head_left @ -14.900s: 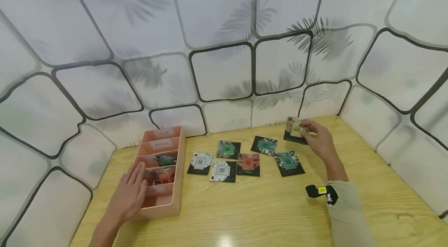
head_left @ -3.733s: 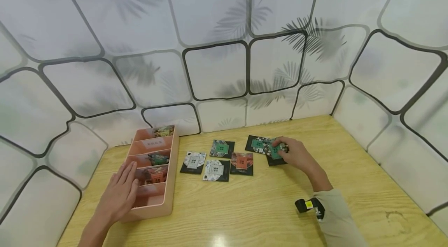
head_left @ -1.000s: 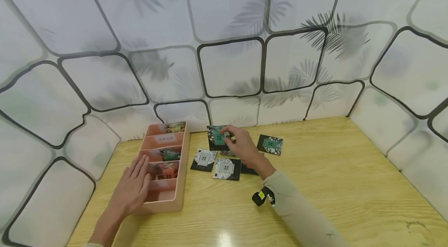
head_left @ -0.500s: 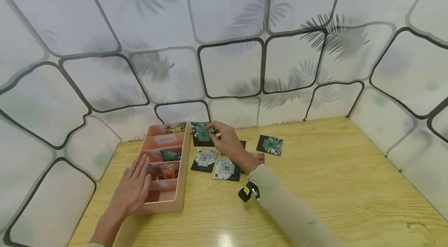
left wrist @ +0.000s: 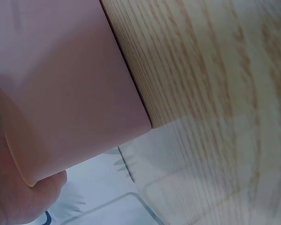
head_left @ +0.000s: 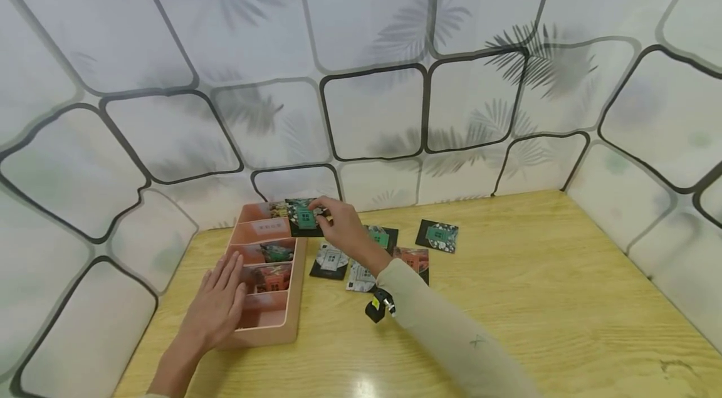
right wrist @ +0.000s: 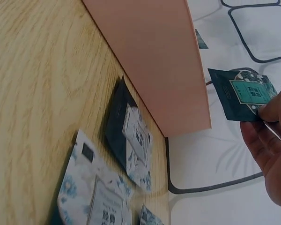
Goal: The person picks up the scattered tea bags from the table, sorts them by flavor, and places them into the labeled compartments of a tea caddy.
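Observation:
My right hand (head_left: 350,232) pinches a dark sachet with a green label (head_left: 305,218) between thumb and fingers, above the right rim of a pink divided box (head_left: 292,304). In the right wrist view the sachet (right wrist: 241,93) is held by its edge, higher than the box wall (right wrist: 164,65). My left hand (head_left: 217,304) lies with extended fingers on the left rim of the box. Inside, a yellow-labelled sachet (head_left: 277,210) is in the back compartment, partly hidden by the held one. A green sachet (head_left: 277,252) and a red one (head_left: 275,279) occupy middle compartments.
On the wooden table (head_left: 507,323), right of the box, lie two white-patterned sachets (head_left: 329,260), a red-labelled sachet (head_left: 416,260) and a green one (head_left: 383,237), some partly behind my right arm. Farther right is another green-labelled sachet (head_left: 438,235). A patterned wall covering (head_left: 372,116) stands behind.
The yellow-labelled sachet, earlier in my right hand, is now in the back compartment. My right hand has since carried a green-labelled sachet leftward from the right to the box. My left hand stays put.

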The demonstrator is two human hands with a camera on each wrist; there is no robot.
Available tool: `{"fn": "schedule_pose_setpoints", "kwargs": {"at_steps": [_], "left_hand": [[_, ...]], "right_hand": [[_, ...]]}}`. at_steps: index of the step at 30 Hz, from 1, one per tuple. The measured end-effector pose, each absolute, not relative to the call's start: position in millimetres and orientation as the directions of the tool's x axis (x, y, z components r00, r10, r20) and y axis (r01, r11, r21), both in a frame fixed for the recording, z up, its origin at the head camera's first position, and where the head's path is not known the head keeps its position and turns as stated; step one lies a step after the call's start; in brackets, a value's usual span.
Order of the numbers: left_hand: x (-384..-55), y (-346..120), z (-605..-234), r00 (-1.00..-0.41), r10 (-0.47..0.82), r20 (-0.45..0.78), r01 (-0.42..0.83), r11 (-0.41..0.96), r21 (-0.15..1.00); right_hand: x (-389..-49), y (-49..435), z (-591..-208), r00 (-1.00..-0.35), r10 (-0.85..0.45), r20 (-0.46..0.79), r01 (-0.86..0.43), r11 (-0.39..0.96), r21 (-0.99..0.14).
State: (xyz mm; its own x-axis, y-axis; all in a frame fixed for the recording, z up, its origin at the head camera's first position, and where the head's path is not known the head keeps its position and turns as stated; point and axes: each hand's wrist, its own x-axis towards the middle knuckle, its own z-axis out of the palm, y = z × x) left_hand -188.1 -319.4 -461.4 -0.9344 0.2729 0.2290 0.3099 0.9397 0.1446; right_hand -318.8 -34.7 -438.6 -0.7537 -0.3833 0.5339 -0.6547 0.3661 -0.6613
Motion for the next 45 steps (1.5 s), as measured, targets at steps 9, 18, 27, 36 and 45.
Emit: {"fn": "schedule_pose_setpoints", "kwargs": {"at_steps": [9, 18, 27, 36, 45], "left_hand": [[-186, -320, -462, -0.948, 0.252, 0.196, 0.284, 0.945, 0.161], [-189, -319, -461, -0.945, 0.252, 0.207, 0.289, 0.941, 0.174], [-189, -320, -462, -0.947, 0.251, 0.202, 0.286, 0.943, 0.171], [-189, -321, -460, -0.950, 0.240, 0.198, 0.273, 0.948, 0.161], [-189, -319, -459, -0.948, 0.247, 0.202, 0.281, 0.946, 0.164]], "right_hand": [[-327, -58, -435, -0.749, -0.364, 0.553, -0.661, 0.362, -0.657], [-333, -84, -428, -0.748, -0.378, 0.545, -0.662, 0.378, -0.646], [-333, -92, -436, -0.766, -0.360, 0.532, -0.640, 0.365, -0.676], [-343, -108, -446, -0.740, -0.348, 0.576, -0.672, 0.343, -0.656], [-342, -112, -460, -0.762, -0.355, 0.542, -0.646, 0.351, -0.678]]}}
